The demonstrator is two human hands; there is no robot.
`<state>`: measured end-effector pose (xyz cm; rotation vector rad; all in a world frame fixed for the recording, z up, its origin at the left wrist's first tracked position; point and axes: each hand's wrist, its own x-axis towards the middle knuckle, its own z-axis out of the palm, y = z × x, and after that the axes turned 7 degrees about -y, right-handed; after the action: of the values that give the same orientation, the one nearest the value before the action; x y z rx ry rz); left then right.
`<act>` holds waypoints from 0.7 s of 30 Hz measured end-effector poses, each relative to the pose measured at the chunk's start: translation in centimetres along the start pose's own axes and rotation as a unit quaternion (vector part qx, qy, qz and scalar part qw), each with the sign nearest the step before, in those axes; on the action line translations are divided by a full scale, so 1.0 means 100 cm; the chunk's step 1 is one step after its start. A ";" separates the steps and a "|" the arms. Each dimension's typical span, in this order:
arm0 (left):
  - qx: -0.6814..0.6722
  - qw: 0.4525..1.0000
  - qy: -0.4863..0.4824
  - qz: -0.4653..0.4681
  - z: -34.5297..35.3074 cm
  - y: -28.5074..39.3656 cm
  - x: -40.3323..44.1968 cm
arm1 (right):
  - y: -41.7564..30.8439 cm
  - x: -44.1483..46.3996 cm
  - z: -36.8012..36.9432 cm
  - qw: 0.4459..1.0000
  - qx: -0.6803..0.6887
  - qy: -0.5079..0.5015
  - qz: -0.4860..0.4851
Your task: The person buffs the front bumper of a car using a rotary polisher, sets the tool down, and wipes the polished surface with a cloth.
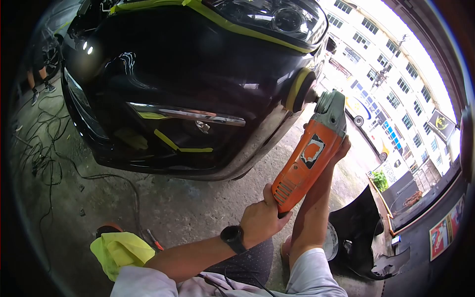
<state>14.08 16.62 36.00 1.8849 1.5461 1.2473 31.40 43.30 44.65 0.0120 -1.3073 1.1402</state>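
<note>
An orange polisher (302, 166) with a grey metal head slants up in front of me. My left hand (261, 220), a dark watch on its wrist, is wrapped round the rear end of its body. Farther up, my right hand (342, 150) grips the far side near the head, its fingers mostly hidden behind the tool. The round yellow-and-dark pad (300, 90) lies against the corner of a glossy black car bumper (198, 64); contact there cannot be fully made out. Yellow-green masking tape (237, 30) edges the headlight (288, 21).
Cables (47, 131) tangle over the concrete floor at left, where another person's legs (38, 79) show. A yellow-green cloth (118, 251) lies by my left side. A black car panel (358, 230) and a bucket (330, 241) stand at lower right.
</note>
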 end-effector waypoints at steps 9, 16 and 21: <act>-0.004 1.000 0.005 0.007 0.001 -0.006 -0.008 | 0.003 -0.009 -0.004 0.999 0.019 -0.023 0.033; -0.013 1.000 0.018 0.015 0.005 -0.012 -0.013 | 0.005 -0.016 -0.005 0.998 0.025 -0.027 0.044; -0.003 1.000 0.014 0.011 0.004 -0.013 -0.019 | 0.006 -0.021 -0.003 0.998 0.029 -0.030 0.052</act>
<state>13.65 15.39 34.07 1.8921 1.5384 1.2918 31.55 42.45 42.67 0.0222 -1.3400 1.2743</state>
